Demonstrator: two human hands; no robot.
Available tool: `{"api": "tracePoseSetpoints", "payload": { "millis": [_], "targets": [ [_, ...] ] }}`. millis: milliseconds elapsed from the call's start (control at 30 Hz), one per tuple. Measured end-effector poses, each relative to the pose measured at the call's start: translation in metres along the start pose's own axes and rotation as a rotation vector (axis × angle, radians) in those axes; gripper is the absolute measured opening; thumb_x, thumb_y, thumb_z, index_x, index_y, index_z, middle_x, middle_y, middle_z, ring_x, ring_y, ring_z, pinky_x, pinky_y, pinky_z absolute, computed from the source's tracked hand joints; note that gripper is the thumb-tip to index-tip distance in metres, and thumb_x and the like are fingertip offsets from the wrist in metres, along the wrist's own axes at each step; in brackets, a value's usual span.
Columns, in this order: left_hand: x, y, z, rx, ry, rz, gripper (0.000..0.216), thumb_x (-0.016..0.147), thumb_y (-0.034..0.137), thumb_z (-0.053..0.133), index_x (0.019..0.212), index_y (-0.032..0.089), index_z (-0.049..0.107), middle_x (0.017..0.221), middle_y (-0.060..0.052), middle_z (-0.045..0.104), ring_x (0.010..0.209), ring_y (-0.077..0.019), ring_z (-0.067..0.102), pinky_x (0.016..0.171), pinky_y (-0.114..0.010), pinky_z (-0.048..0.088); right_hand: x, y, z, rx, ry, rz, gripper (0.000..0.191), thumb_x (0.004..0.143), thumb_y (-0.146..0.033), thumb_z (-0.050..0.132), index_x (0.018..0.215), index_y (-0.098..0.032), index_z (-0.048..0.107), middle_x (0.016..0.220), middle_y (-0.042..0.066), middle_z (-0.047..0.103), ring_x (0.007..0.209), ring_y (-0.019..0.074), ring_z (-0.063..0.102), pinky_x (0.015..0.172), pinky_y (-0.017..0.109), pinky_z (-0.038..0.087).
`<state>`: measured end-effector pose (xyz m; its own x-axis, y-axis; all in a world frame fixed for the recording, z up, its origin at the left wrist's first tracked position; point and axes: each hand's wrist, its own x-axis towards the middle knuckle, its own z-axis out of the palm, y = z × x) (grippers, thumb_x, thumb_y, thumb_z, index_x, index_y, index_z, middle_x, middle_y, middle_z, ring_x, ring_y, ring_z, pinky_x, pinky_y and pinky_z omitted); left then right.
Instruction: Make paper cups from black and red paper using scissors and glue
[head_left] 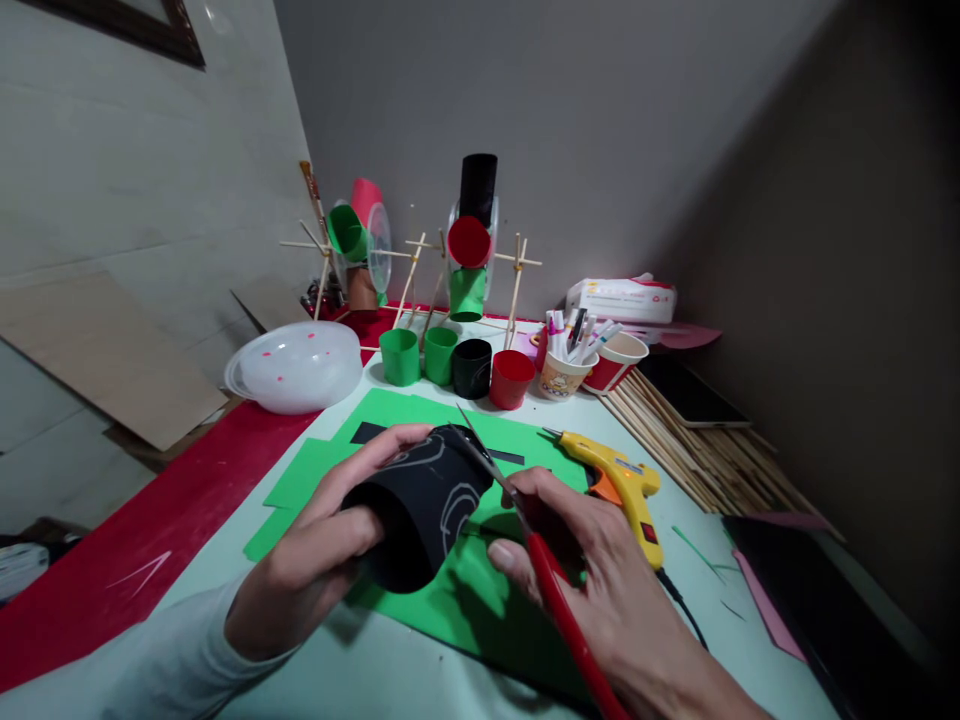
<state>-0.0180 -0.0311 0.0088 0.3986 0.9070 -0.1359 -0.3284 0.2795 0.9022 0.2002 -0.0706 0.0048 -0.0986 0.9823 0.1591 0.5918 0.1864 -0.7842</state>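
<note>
My left hand [322, 540] grips a black paper cup [427, 485] with pale curved lines drawn on its side. The thumb reaches into its open end, which faces me, while the fingers wrap the far side. In my right hand [592, 570] is a pair of scissors [551, 590] with red handles. The blades point up and left and lie at the cup's far rim; whether paper is between them I cannot tell. Green sheets [480, 610] are spread on the table beneath both hands, with dark strips on them.
A yellow glue gun [622, 480] lies right of the sheets, its cord trailing forward. Small green cups [400, 357], a black cup [472, 369] and a red cup [513, 379] stand behind. Farther back are wheel-like stick models [469, 243]. Wooden sticks [667, 440] and markers [577, 335] are at right.
</note>
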Motion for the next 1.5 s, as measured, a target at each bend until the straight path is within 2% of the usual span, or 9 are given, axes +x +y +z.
{"api": "tracePoseSetpoints", "payload": {
  "millis": [200, 400, 567, 767, 1033, 1167, 1333, 1500],
  "targets": [
    [0.001, 0.002, 0.000, -0.036, -0.019, -0.006, 0.041, 0.078, 0.026, 0.071, 0.119, 0.033, 0.073, 0.128, 0.004, 0.071, 0.127, -0.0287, 0.056, 0.098, -0.030, 0.046, 0.001, 0.002, 0.000, -0.001, -0.046, 0.023, 0.026, 0.091, -0.041, 0.058, 0.075, -0.025, 0.045, 0.061, -0.007, 0.035, 0.055, 0.0133, 0.032, 0.051, 0.026, 0.027],
    [0.004, 0.003, 0.004, -0.027, -0.063, 0.047, 0.043, 0.073, 0.022, 0.071, 0.115, 0.031, 0.075, 0.126, 0.003, 0.072, 0.114, -0.0248, 0.063, 0.089, -0.026, 0.049, -0.001, 0.005, 0.000, 0.009, -0.017, -0.021, 0.025, 0.092, -0.034, 0.056, 0.073, -0.024, 0.043, 0.059, -0.007, 0.038, 0.053, 0.0122, 0.032, 0.049, 0.025, 0.027],
    [0.006, 0.007, 0.007, -0.010, -0.102, 0.060, 0.040, 0.073, 0.023, 0.071, 0.112, 0.032, 0.076, 0.118, 0.005, 0.075, 0.110, -0.0217, 0.065, 0.089, -0.023, 0.049, -0.001, 0.007, 0.000, 0.003, -0.012, -0.054, 0.025, 0.091, -0.027, 0.054, 0.070, -0.024, 0.041, 0.059, -0.007, 0.038, 0.053, 0.0118, 0.033, 0.049, 0.026, 0.026],
    [0.009, 0.009, 0.005, 0.084, -0.117, 0.108, 0.043, 0.073, 0.026, 0.070, 0.116, 0.026, 0.072, 0.114, -0.004, 0.076, 0.118, -0.0327, 0.063, 0.096, -0.037, 0.047, -0.004, 0.014, 0.000, -0.024, -0.050, -0.035, 0.015, 0.084, -0.018, 0.057, 0.075, -0.025, 0.048, 0.060, -0.006, 0.041, 0.054, 0.0131, 0.037, 0.051, 0.027, 0.028],
    [0.010, 0.011, 0.008, 0.072, -0.104, 0.122, 0.042, 0.071, 0.023, 0.070, 0.112, 0.029, 0.077, 0.121, 0.000, 0.076, 0.113, -0.0289, 0.066, 0.093, -0.033, 0.048, -0.006, 0.016, -0.002, -0.033, -0.108, -0.032, 0.018, 0.087, -0.017, 0.053, 0.075, -0.025, 0.043, 0.062, -0.006, 0.040, 0.056, 0.0140, 0.035, 0.052, 0.027, 0.028],
    [0.012, 0.013, 0.003, 0.100, -0.127, 0.093, 0.048, 0.070, 0.024, 0.067, 0.117, 0.028, 0.076, 0.120, -0.001, 0.076, 0.113, -0.0308, 0.066, 0.094, -0.035, 0.049, -0.006, 0.016, -0.002, -0.049, -0.122, -0.035, 0.019, 0.088, -0.018, 0.053, 0.074, -0.025, 0.042, 0.062, -0.006, 0.040, 0.056, 0.0142, 0.036, 0.052, 0.028, 0.028],
    [0.017, 0.019, -0.008, 0.247, -0.175, 0.098, 0.055, 0.069, 0.025, 0.063, 0.123, 0.023, 0.072, 0.121, -0.008, 0.076, 0.117, -0.0362, 0.063, 0.097, -0.041, 0.046, -0.005, 0.014, -0.004, -0.083, -0.110, -0.037, 0.021, 0.089, -0.020, 0.054, 0.073, -0.025, 0.041, 0.059, -0.007, 0.036, 0.053, 0.0133, 0.031, 0.050, 0.027, 0.025],
    [0.020, 0.022, -0.015, 0.331, -0.199, 0.071, 0.058, 0.068, 0.019, 0.061, 0.125, 0.025, 0.070, 0.122, -0.005, 0.075, 0.118, -0.0327, 0.063, 0.099, -0.037, 0.046, -0.004, 0.013, -0.005, -0.082, -0.110, -0.065, 0.025, 0.091, -0.021, 0.053, 0.071, -0.025, 0.039, 0.058, -0.007, 0.034, 0.052, 0.0122, 0.030, 0.048, 0.026, 0.025]
  ]
}}
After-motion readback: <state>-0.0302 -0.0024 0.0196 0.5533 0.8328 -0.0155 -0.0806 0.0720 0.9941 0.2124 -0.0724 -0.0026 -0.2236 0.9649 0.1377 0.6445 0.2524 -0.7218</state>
